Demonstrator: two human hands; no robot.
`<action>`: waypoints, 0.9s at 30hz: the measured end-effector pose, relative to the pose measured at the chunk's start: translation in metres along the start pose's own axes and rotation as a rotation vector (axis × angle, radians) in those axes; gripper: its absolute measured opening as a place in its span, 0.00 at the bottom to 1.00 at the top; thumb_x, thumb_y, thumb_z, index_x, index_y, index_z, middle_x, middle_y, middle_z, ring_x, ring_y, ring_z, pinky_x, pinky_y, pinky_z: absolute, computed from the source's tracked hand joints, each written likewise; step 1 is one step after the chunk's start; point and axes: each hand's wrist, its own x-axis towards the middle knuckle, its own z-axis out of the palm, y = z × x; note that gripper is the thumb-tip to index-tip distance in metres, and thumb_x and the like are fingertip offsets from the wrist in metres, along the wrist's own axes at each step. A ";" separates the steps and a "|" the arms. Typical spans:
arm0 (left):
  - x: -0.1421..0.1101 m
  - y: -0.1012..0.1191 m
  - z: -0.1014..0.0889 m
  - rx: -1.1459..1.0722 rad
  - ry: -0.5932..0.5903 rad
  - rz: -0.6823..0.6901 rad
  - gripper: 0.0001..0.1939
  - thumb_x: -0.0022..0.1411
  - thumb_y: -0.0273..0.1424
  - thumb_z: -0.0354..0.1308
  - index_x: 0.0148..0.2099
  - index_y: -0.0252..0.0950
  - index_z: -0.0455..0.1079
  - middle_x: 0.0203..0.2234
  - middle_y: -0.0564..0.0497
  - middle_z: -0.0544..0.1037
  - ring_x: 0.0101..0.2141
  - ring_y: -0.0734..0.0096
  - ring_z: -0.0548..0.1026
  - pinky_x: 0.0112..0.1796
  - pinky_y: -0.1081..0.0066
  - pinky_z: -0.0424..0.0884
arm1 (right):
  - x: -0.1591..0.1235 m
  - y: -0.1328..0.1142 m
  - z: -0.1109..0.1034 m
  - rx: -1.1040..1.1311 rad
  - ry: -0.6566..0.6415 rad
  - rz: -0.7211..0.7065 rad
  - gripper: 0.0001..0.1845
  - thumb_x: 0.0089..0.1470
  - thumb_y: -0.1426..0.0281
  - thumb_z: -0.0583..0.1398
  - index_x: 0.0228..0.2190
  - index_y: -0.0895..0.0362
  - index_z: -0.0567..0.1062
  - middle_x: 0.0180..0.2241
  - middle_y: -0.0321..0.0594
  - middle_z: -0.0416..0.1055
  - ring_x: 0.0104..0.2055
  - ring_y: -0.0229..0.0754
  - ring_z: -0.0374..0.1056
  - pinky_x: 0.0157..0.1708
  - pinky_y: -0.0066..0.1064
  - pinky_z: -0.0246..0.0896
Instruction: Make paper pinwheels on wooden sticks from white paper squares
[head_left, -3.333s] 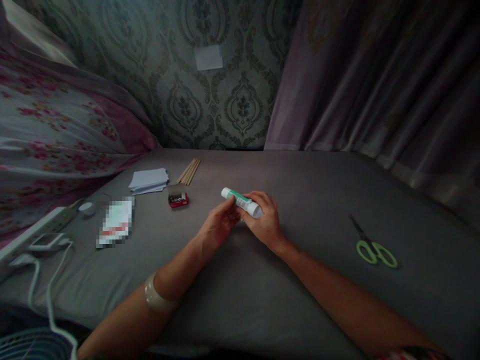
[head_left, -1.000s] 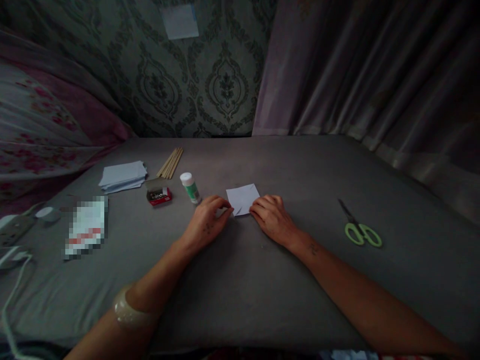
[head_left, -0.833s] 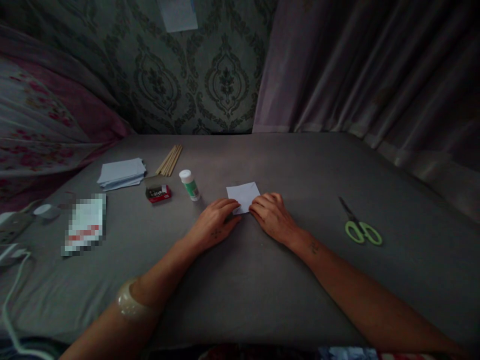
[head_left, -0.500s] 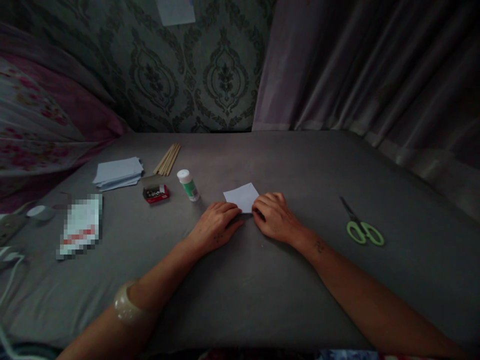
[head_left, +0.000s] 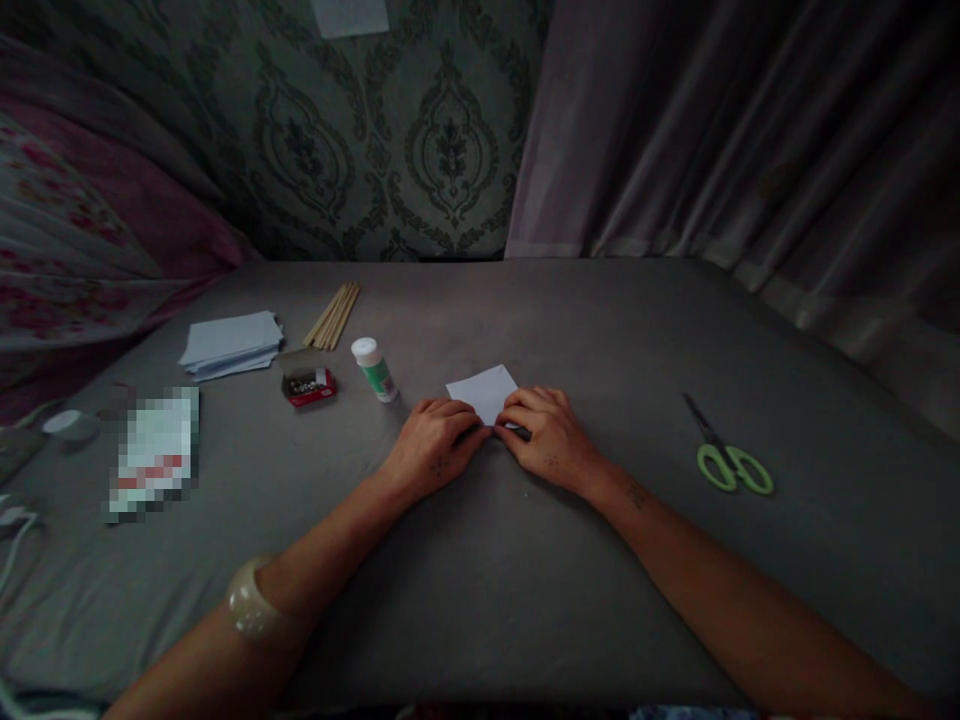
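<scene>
A small white sheet of paper (head_left: 486, 390) lies on the grey cloth in front of me, its near edge between my two hands. My left hand (head_left: 436, 440) pinches that edge from the left, thumb and fingers closed on it. From the right, my right hand (head_left: 546, 432) grips the same edge, its thumb close to the left thumb. The fingers cover the paper's near corners. Just left of the paper stands a white and green glue stick (head_left: 376, 370). Green-handled scissors (head_left: 726, 455) lie off to the right, apart from my hands.
At the left are a stack of white paper (head_left: 232, 342), a bundle of wooden sticks (head_left: 331, 318), an open red box of small metal pieces (head_left: 309, 386) and a blurred packet (head_left: 156, 450). Behind the grey surface (head_left: 600, 330) are a patterned wall and curtains (head_left: 637, 130).
My thumbs have come together at the middle of the paper's near edge, the right hand shifting slightly left. The paper stays nearly in place; the view has tilted a little.
</scene>
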 end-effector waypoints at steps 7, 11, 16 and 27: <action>0.000 0.001 -0.002 0.004 0.000 -0.015 0.17 0.67 0.34 0.45 0.35 0.36 0.75 0.35 0.46 0.79 0.39 0.62 0.74 0.44 0.61 0.62 | 0.001 0.002 0.006 0.057 0.065 0.098 0.06 0.54 0.72 0.60 0.28 0.54 0.78 0.39 0.40 0.73 0.44 0.44 0.66 0.47 0.40 0.50; 0.000 -0.003 0.005 0.026 0.029 -0.001 0.14 0.65 0.32 0.47 0.37 0.37 0.74 0.37 0.47 0.79 0.39 0.63 0.74 0.44 0.61 0.61 | 0.002 0.004 0.012 0.060 0.098 0.138 0.06 0.53 0.72 0.60 0.26 0.55 0.77 0.39 0.40 0.73 0.44 0.44 0.66 0.47 0.41 0.50; 0.002 -0.004 0.005 0.070 0.022 -0.003 0.12 0.64 0.32 0.49 0.37 0.37 0.73 0.37 0.47 0.79 0.39 0.64 0.75 0.44 0.61 0.61 | 0.006 0.004 0.018 0.058 0.140 0.195 0.06 0.50 0.72 0.60 0.23 0.56 0.76 0.37 0.40 0.73 0.42 0.44 0.66 0.46 0.40 0.50; 0.014 0.005 -0.006 0.215 0.011 -0.018 0.11 0.62 0.32 0.50 0.34 0.37 0.74 0.30 0.48 0.80 0.36 0.63 0.75 0.51 0.53 0.54 | 0.008 0.001 0.019 0.061 0.157 0.282 0.06 0.47 0.71 0.61 0.21 0.56 0.73 0.35 0.40 0.72 0.43 0.45 0.65 0.45 0.40 0.50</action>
